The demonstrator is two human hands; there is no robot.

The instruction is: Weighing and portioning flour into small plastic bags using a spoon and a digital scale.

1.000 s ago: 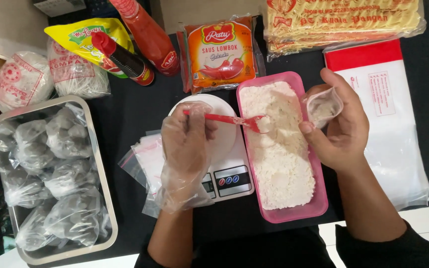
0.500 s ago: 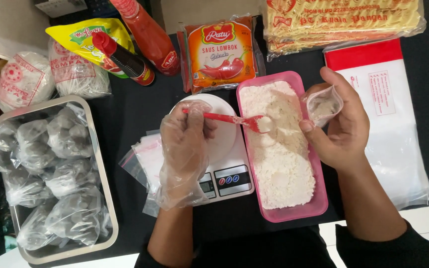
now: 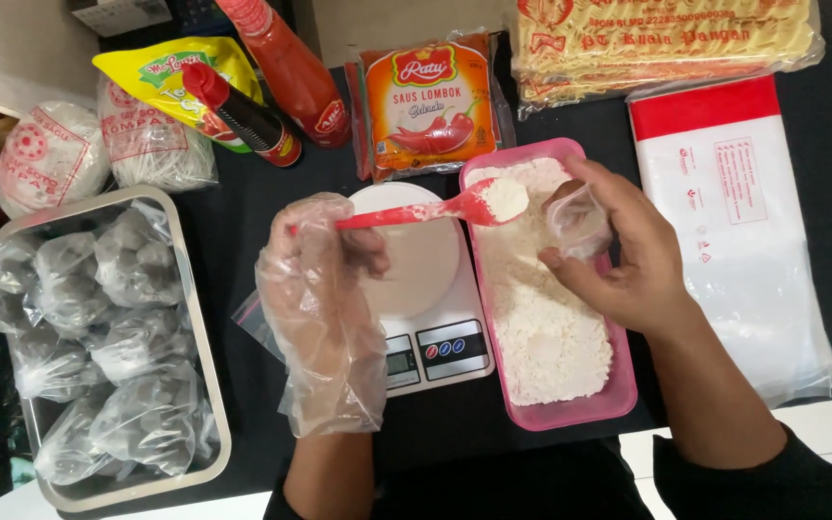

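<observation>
A red spoon (image 3: 406, 214) carries a heap of white flour at its bowl, held level above the pink tub's (image 3: 618, 397) upper end, just beside a small clear bag (image 3: 578, 220). The left hand (image 3: 325, 299), in a loose clear glove, has its fingers closed round the spoon's handle over the white scale (image 3: 435, 337). The bare right hand (image 3: 628, 255) pinches the little bag between its fingers, mouth turned toward the spoon, above the tub. The tub holds white flour, nearly full, and lies just right of the scale on the dark surface (image 3: 233, 221). Left of the scale, a metal tray (image 3: 185, 289) holds tied clear bags of grey balls. Behind the scale lie an orange sauce packet (image 3: 430, 101), two red bottles (image 3: 286, 63) and bagged white noodles (image 3: 151, 144). A stack of clear bags (image 3: 739, 221) lies right of the tub, with yellow noodle packs (image 3: 662, 39) behind.
</observation>
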